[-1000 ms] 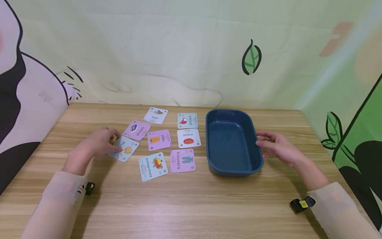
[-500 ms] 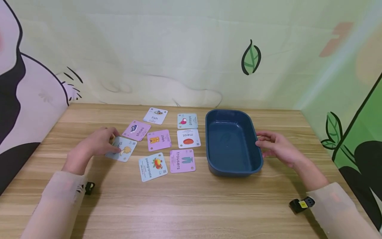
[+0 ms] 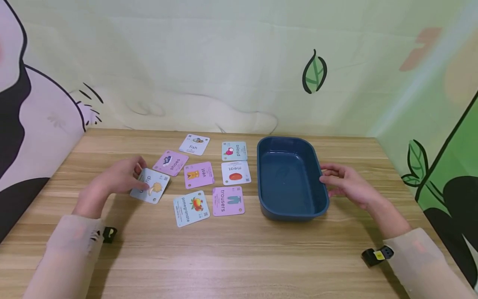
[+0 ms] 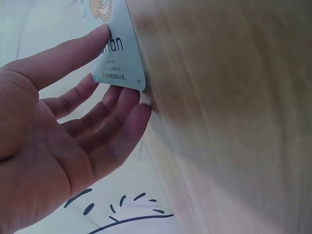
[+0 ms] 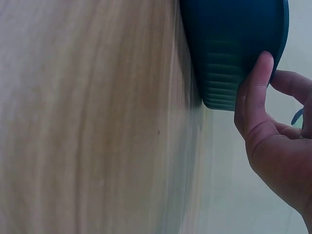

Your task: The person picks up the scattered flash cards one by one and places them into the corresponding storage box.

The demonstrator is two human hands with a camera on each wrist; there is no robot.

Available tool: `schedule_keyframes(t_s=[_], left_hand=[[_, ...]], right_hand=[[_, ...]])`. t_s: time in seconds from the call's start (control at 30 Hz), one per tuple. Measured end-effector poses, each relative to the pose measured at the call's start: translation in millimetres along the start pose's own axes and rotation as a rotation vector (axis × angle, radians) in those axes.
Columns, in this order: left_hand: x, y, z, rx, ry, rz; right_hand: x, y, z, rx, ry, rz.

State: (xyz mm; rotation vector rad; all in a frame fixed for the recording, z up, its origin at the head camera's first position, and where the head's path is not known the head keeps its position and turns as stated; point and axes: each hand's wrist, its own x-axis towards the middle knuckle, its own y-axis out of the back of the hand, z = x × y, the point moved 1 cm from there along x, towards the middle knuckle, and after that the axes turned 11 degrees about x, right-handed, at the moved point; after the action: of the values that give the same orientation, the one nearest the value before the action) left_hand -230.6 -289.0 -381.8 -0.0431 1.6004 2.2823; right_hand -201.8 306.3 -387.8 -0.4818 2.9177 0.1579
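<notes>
My left hand pinches the near-left edge of a pale blue durian picture card. In the left wrist view its thumb lies over the printed face and its fingers sit behind the lower edge. Part of the card's word is hidden under the thumb. My right hand touches the right outer wall of a dark blue plastic bin, fingers fairly straight. The right wrist view has the thumb flat on the bin's ribbed side, close below the rim.
Between the left hand and the bin lie several cards: shoes, fish, vest, pomegranate, pitaya, meat and trousers. A printed cloth backdrop rises behind the wooden table.
My left hand has drawn the durian card a little to the left, away from the shoes card, and its near edge now looks slightly raised. My right hand and the bin stay put.
</notes>
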Motion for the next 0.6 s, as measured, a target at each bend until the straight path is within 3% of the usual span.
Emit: schedule_keyframes(t_s=[0.3, 0.6], left_hand=[[-3.0, 2.1, -0.4, -0.031, 0.005, 0.010], [-4.1, 4.3, -3.2, -0.045, -0.047, 0.038]], right_hand=[[0.1, 0.2, -0.6, -0.011, 0.000, -0.001], [-0.6, 0.1, -1.3, -0.007, -0.009, 0.004]])
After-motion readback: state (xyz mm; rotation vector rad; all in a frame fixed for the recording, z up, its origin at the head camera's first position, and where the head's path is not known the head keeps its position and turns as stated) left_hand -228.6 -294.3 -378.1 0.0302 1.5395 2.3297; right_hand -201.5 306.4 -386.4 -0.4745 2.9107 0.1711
